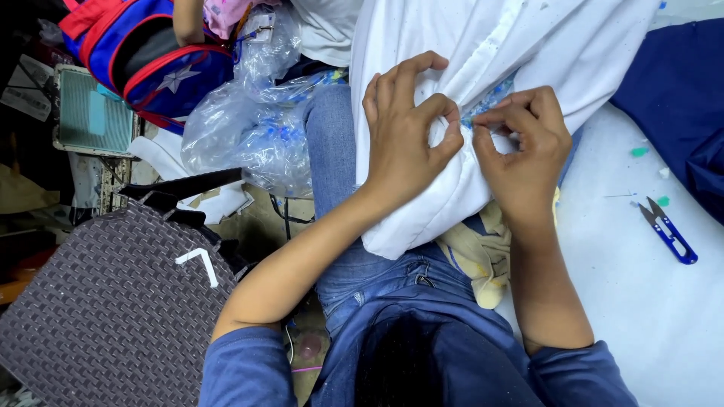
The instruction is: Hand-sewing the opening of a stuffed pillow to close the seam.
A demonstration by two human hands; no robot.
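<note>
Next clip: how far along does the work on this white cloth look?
Done: a short patch of blue beads already sits on the white cloth. In hand: left hand and right hand pinch the cloth beside that patch. Left: most of the cloth is bare, and the blue snips lie unused on the white table.

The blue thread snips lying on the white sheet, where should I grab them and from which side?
Take the thread snips by the blue looped handle at their lower right end, coming from the lower right with the right hand, which is the nearer of the hands. The bare metal blades point up and left, so that end is best avoided. They lie flat and alone on the white sheet, so a pinch from above should work.
</note>
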